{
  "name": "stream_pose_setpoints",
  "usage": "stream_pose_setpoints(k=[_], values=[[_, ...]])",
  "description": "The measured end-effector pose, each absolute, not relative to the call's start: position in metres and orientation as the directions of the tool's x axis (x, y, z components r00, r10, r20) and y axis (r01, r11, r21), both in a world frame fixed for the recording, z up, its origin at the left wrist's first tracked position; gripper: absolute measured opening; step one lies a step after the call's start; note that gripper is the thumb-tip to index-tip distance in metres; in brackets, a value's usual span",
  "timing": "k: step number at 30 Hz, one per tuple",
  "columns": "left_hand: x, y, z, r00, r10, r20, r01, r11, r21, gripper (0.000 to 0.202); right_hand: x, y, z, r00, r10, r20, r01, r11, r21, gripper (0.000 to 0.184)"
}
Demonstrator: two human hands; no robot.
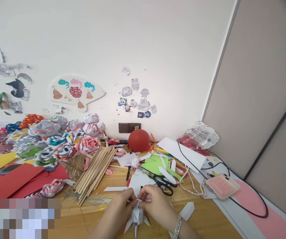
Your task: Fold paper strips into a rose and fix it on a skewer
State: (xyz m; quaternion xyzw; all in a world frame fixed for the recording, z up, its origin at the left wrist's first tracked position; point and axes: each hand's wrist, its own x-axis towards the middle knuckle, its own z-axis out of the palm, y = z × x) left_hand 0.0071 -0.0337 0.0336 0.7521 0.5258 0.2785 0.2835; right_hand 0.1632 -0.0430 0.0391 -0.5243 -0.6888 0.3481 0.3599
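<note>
A folded white paper flower (137, 217) with pointed petals hangs between my two hands, low in the middle of the view. My left hand (123, 203) pinches its top from the left, fingers bent. From the right, my right hand (152, 200) pinches the same top part, thumb and forefinger close together; a beaded bracelet is on that wrist. Just beyond my hands lie black-handled scissors (161, 181), open on some paper. A folded white paper strip (187, 210) rests on the table to the right of my right wrist.
Wooden sticks (96, 172) lie in a bundle left of my hands, beside many paper flowers (89, 144). A red balloon (139, 140) sits by the wall. Green paper (155, 163), a bead string (192, 192), a pink phone (222, 186) and a black cable (251, 214) are to the right.
</note>
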Motion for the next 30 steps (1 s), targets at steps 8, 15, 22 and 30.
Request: stream_pose_setpoints(k=[8,15,22,30], values=[[0.011,-0.04,0.04,0.32,0.942,0.103,0.645,-0.297,0.704,0.008,0.165,-0.039,0.033,-0.216,0.975,0.054,0.372,0.133,-0.919,0.02],[0.007,-0.038,0.042,0.363,0.93,0.054,0.557,-0.263,0.788,0.009,0.159,-0.044,0.037,-0.2,0.967,0.157,0.478,0.236,-0.846,0.024],[-0.001,-0.029,0.048,0.503,0.847,-0.171,0.274,0.032,0.961,0.017,0.163,-0.042,0.039,-0.246,0.949,0.196,0.521,0.3,-0.799,0.025],[0.004,-0.02,0.022,0.477,0.877,-0.056,0.257,-0.078,0.963,0.046,0.161,-0.046,0.041,-0.237,0.935,0.265,0.572,0.355,-0.74,0.026]])
